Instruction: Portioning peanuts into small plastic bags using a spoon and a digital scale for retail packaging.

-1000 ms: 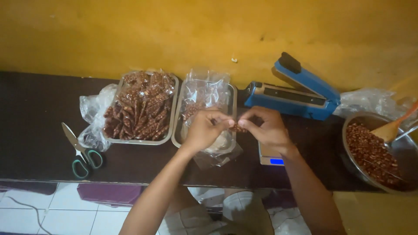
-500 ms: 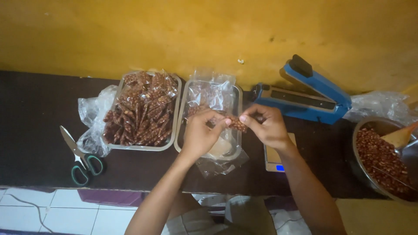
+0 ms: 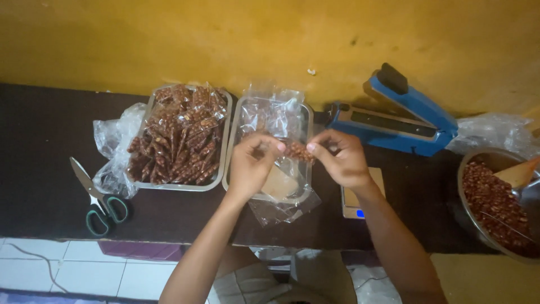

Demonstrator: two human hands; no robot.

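Here both hands pinch one packet of nuts over the right tray: left hand and right hand at opposite ends. Best keep the film taut, nuts pushed inward.

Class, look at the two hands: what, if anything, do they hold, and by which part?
A small clear packet of brown nuts, pinched by its two ends: the left hand on the left end, the right hand on the right.

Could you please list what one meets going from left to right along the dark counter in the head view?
Scissors → tray of filled packets → left hand → small packet of nuts → right hand → blue heat sealer → bowl of peanuts.
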